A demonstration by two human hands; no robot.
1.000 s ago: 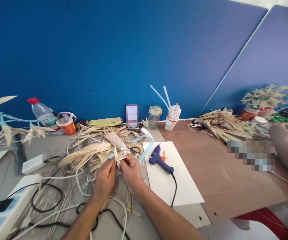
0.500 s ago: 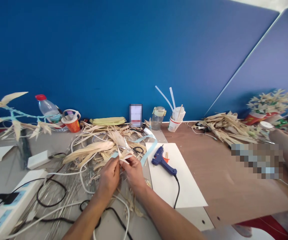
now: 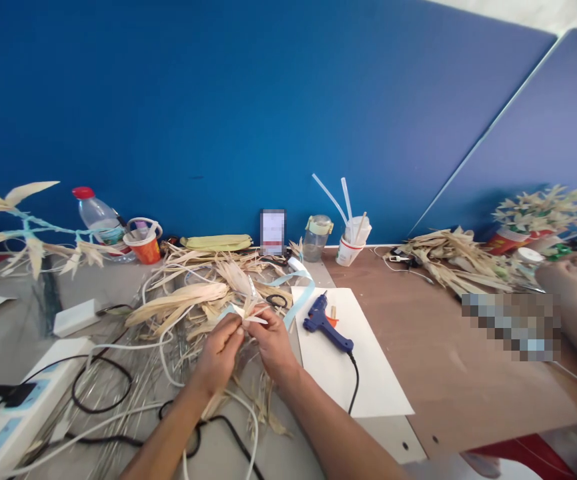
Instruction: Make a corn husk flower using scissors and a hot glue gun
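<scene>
Both hands meet over the middle of the cluttered table, around a small flower-like piece of pale corn husk. My left hand pinches its lower left part between thumb and fingers. From the other side, my right hand has its fingers closed on the petal-like strips. Fingers hide the base of the piece. Just behind the hands lies a heap of dried corn husks. A light blue ribbon curls beside my right hand. To the right, a blue glue gun rests on a white sheet.
A white power strip with cables and thin wires fills the left front. A husk-flower branch, bottle, orange cup, phone, jar and straw cup stand behind. Another person's hands work at far right.
The husk piece has turned in my fingers, and its strips now point more to the right. My hands stay in nearly the same place, still gripping it.
</scene>
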